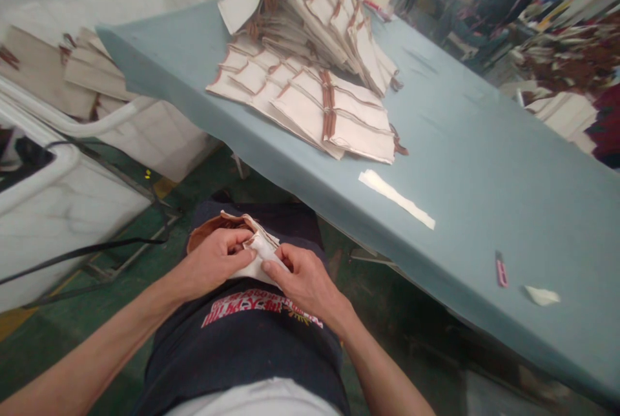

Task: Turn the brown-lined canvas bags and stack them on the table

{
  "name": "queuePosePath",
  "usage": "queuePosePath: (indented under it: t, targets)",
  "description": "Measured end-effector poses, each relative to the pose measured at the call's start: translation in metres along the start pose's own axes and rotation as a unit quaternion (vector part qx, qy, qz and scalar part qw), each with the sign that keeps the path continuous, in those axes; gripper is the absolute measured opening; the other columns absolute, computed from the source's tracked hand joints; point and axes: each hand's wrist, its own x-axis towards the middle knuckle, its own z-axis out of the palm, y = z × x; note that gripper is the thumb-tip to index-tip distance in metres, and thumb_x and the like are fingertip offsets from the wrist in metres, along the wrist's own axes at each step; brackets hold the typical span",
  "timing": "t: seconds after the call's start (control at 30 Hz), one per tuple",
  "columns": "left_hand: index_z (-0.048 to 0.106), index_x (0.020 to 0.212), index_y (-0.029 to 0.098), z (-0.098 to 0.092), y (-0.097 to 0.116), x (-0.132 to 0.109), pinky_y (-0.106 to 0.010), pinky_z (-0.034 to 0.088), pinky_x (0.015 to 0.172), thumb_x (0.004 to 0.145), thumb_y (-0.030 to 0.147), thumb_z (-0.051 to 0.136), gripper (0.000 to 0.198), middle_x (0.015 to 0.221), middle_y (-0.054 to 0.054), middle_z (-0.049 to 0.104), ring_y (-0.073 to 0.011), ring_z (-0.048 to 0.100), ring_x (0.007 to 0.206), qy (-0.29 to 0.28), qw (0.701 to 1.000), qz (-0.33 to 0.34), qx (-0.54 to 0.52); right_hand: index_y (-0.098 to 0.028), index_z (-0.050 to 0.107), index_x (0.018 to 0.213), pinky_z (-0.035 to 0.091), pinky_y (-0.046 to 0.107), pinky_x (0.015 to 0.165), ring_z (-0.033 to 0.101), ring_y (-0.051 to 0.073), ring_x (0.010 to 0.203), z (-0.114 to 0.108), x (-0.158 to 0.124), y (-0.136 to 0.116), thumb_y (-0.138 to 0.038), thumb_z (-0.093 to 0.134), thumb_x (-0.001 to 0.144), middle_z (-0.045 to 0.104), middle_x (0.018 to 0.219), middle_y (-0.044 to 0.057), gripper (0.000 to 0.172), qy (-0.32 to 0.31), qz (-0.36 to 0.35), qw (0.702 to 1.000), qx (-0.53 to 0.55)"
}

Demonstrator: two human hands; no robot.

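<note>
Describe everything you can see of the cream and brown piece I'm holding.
The cream and brown piece looks like fabric, bunched, with a brown part curving at its left and a brownish edge along the top. Both the left grip and right grip pinch it in front of the dark garment. Part is hidden, so its full shape can't be told.

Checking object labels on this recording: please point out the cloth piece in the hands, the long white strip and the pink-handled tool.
Cloth piece (253,270): head view, on its lower pale part.
White strip (397,199): head view, midway along its length.
Pink-handled tool (502,274): head view, on its handle.
</note>
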Motion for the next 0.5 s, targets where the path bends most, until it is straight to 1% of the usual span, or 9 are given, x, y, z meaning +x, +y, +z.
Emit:
queuePosePath:
  t: [0.07,0.17,0.23,0.37,0.5]
  targets:
    - [0.079,0.089,0.017,0.003,-0.003,0.003,-0.027,0.042,0.064,0.072,0.053,0.068,0.042,0.078,-0.003,0.072,-0.0197,0.056,0.071,0.024,1.0,-0.009,-0.013,-0.022,0.059,0.08,0.029,0.028,0.067,0.049,0.014,0.07,0.002,0.001,-0.001,-0.034,0.072,0.102,0.057,0.073,-0.006,0.028,0.009,0.002,1.0,0.002]
    - [0.077,0.087,0.017,0.005,-0.004,0.005,-0.027,0.042,0.064,0.071,0.051,0.065,0.039,0.078,-0.003,0.072,-0.0196,0.057,0.07,0.053,0.998,-0.023,-0.035,-0.022,0.059,0.08,0.029,0.029,0.068,0.049,0.014,0.072,0.004,0.003,0.001,-0.034,0.072,0.101,0.057,0.075,-0.005,0.027,0.013,0.01,1.0,0.002]
    - [0.076,0.085,0.017,0.002,-0.003,0.005,-0.027,0.041,0.062,0.07,0.051,0.065,0.039,0.076,-0.003,0.072,-0.0191,0.057,0.068,0.044,0.997,-0.034,-0.049,-0.022,0.058,0.081,0.029,0.029,0.068,0.049,0.014,0.072,0.004,0.003,0.003,-0.035,0.07,0.101,0.057,0.076,-0.005,0.027,0.008,0.014,1.0,0.009]
    - [0.078,0.085,0.017,-0.011,0.005,0.001,-0.028,0.041,0.058,0.069,0.057,0.072,0.044,0.075,-0.005,0.074,-0.0193,0.057,0.062,-0.006,0.997,-0.05,-0.061,-0.023,0.057,0.081,0.029,0.028,0.067,0.048,0.015,0.072,0.001,-0.001,0.011,-0.04,0.066,0.102,0.055,0.076,-0.004,0.028,-0.005,0.015,0.999,0.046]
    - [0.078,0.082,0.018,-0.022,0.012,-0.002,-0.03,0.044,0.062,0.073,0.056,0.069,0.039,0.076,-0.006,0.076,-0.0212,0.059,0.066,0.006,0.999,-0.027,-0.038,-0.023,0.055,0.081,0.033,0.028,0.067,0.047,0.015,0.071,-0.001,-0.007,0.017,-0.05,0.063,0.102,0.054,0.075,-0.004,0.035,-0.007,0.007,0.997,0.079]
